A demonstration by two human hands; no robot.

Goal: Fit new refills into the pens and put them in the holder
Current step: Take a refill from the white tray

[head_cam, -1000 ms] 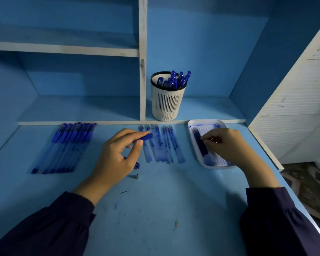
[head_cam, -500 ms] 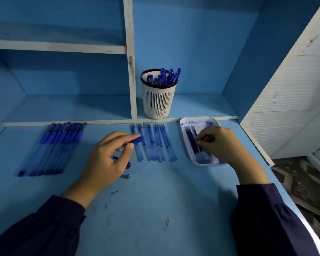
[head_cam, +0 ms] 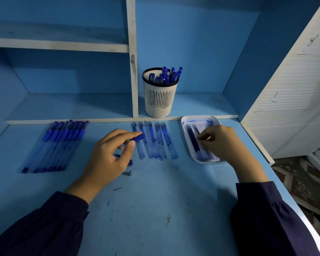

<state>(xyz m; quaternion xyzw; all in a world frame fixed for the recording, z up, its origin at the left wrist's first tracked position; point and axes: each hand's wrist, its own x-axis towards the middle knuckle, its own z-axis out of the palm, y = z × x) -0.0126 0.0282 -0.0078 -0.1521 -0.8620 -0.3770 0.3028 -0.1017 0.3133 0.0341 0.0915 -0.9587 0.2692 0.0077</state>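
On the blue bench (head_cam: 155, 200), your right fingers (head_cam: 205, 135) pinch a refill (head_cam: 192, 142) in the tray (head_cam: 183, 123) beneath them. It looks light, thin and bendy, so grip mid-length. Your left fingers (head_cam: 126, 134) pinch a blue pen part (head_cam: 138, 138).

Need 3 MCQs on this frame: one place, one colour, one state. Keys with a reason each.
1. Where does the pen holder stand?
A. on the top shelf
B. on the low shelf, right of the divider
C. on the floor

2. The tray is:
A. white
B. red
C. green

3. The left hand:
A. lies flat and empty
B. reaches into the pen holder
C. pinches a blue pen piece

Key:
1 B: it stands behind the shelf's lip, just right of the white divider.
2 A: its rim shows white around the refills.
3 C: forefinger and thumb close on the piece.
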